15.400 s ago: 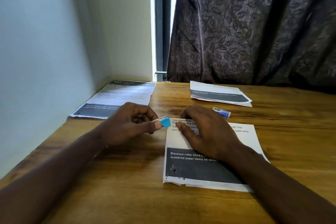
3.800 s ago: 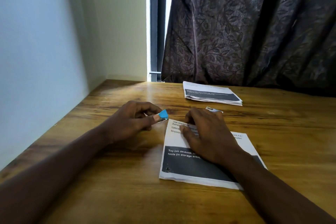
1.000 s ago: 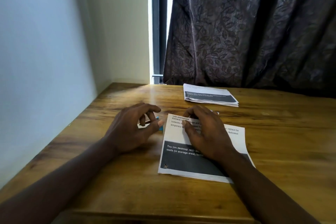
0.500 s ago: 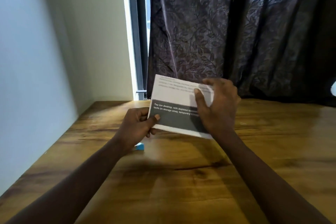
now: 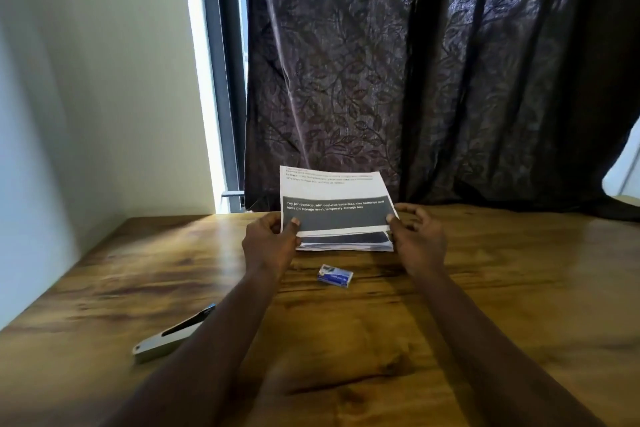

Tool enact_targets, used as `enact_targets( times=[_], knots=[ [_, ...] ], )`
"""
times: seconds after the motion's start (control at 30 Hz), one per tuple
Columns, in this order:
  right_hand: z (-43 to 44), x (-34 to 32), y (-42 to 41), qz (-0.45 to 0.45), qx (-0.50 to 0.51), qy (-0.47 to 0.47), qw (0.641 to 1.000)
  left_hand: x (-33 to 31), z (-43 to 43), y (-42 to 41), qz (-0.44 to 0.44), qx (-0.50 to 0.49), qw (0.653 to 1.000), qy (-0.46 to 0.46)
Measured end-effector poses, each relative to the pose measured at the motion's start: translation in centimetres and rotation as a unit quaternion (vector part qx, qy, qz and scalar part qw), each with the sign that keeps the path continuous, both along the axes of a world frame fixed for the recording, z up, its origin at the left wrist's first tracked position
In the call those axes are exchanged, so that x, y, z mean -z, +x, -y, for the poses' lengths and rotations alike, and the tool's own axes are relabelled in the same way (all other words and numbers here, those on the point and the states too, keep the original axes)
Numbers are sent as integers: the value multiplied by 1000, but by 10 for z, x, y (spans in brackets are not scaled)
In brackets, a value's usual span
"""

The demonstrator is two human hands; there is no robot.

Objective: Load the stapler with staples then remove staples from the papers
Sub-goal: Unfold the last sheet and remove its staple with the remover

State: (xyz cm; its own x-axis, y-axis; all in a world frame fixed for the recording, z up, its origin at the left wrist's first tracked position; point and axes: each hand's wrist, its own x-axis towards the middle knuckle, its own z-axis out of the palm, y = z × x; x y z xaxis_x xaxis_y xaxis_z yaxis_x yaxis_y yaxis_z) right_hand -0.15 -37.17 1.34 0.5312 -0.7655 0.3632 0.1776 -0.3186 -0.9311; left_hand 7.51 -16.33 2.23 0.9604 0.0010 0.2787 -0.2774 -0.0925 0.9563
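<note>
Two hands hold one sheet (image 5: 332,191) up at the far side of the table (image 5: 519,288), just above a stack (image 5: 346,243) of papers whose upper part it hides; only the stack's near edge and a dark strip show below it. The left hand (image 5: 268,243) pinches the sheet's lower left corner, thumb on the printed face and fingers behind, out of sight. The right hand (image 5: 417,239) has its thumb tip at the lower right corner; its fingers are curled and blurred, and whether they close on the paper cannot be told. The sheet's long axis runs left to right, its top edge leaning away toward the curtain (image 5: 415,80), print facing the camera, a dark band along the bottom. The small print above the band is too blurred to read. Near the left edge the stapler (image 5: 162,340) lies flat, its long axis running from near left to far right; its far end with a blue tip passes under the left forearm (image 5: 221,340) and is mostly hidden. Between the arms, nearer than the stack, lies a small box (image 5: 335,276), its label unreadable.
</note>
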Motion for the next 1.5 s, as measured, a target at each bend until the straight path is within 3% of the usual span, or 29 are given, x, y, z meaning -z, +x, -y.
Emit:
enact_targets(
  times=[0.4, 0.67, 0.8, 0.93, 1.07, 1.2, 1.33, 1.5],
  knots=[
    [11, 20, 18, -115, 27, -201, 973, 16, 14, 20, 129, -53, 974, 178],
    [14, 25, 22, -280, -21, -274, 920, 22, 13, 23, 59, -59, 966, 245],
    [13, 24, 20, -317, -27, -299, 900, 24, 13, 25, 43, -52, 963, 261],
    [9, 24, 20, -307, -6, -315, 898, 23, 14, 23, 47, -48, 956, 286],
    [-14, 12, 7, -196, 26, -325, 925, 12, 7, 11, 122, -93, 966, 206],
    [-54, 7, -12, -222, -53, -381, 896, -8, -13, -13, 181, -92, 945, 258],
    [-74, 11, -19, -266, -117, -405, 867, -32, -60, -42, 136, -56, 922, 358],
    [-72, 12, -28, -302, -119, -427, 844, -41, -137, -79, -1, 39, 855, 517]
  ],
)
